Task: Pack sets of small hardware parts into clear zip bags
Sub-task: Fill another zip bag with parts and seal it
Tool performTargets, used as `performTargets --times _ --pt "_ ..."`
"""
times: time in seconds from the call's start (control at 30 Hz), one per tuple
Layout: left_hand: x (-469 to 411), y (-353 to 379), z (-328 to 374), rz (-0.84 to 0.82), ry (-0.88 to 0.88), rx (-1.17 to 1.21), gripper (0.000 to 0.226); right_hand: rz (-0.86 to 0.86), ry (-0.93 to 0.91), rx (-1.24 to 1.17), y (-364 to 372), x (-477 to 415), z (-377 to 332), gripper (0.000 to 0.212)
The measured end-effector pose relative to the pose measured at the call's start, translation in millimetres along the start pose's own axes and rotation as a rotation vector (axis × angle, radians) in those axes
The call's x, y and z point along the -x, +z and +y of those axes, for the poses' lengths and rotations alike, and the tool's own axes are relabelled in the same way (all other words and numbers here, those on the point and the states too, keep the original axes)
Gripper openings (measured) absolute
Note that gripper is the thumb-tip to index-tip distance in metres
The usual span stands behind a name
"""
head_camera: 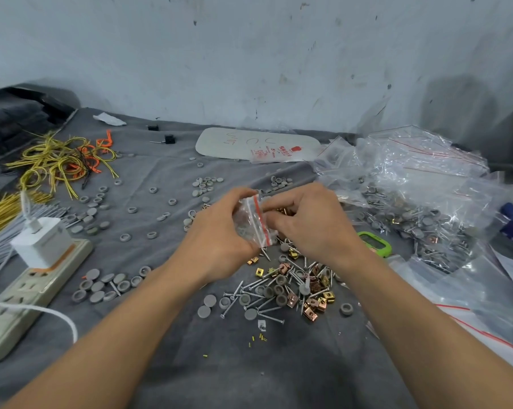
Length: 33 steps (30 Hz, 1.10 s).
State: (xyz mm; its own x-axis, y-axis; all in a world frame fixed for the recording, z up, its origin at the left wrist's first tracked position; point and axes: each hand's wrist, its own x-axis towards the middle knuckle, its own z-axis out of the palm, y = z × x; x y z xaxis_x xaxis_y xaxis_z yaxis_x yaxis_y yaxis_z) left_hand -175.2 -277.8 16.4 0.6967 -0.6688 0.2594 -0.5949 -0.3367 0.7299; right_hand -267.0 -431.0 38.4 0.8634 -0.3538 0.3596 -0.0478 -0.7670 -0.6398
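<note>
Small clear zip bag (253,222) at middle of frame, above loose parts pile (281,287). Left hand (216,231) and right hand (311,222) both pinch it near red strip. Bag likely light, soft, slippery; best held by top edge.

Legible text, head view: the flat pack of zip bags (258,144) at the back of the desk (249,379) bore red print incl. "5 mm" beside a red logo. Other printed lines were too small to read. Faint red hand-drawn marks on its white face approx. resembled "U" and "C", reading uncertain. The green device (374,245) had an illegible display.
</note>
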Motion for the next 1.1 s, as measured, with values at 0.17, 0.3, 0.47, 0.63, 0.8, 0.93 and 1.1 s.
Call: performTargets --times 0.17,0.3,0.47,0.63,0.8,0.93,1.1 --pt "-3 -5 -3 -0.023 -0.085 0.155 0.055 0.161 0.124 -0.285 -9 -2 2 0.015" --pt "-6 -13 -7 -0.085 -0.136 0.378 0.052 0.109 0.428 -0.395 -16 -3 12 0.016" --pt "-10 -33 -6 -0.025 -0.241 0.833 0.052 -0.171 0.519 -0.387 -10 1 15 0.018" --pt "-6 -44 -6 0.032 -0.395 1.269 0.052 -0.345 0.286 0.023 1 2 17 0.030" --pt "-6 -57 -4 0.072 -0.302 1.504 0.051 -0.318 0.302 0.055 6 4 19 0.021" --pt "-2 -60 0 0.134 -0.329 1.509 0.033 -0.289 0.308 0.016 0 4 16 0.014" --pt "-4 -66 6 0.484 -0.111 1.050 0.022 -0.281 0.277 0.074 -1 5 10 0.012"
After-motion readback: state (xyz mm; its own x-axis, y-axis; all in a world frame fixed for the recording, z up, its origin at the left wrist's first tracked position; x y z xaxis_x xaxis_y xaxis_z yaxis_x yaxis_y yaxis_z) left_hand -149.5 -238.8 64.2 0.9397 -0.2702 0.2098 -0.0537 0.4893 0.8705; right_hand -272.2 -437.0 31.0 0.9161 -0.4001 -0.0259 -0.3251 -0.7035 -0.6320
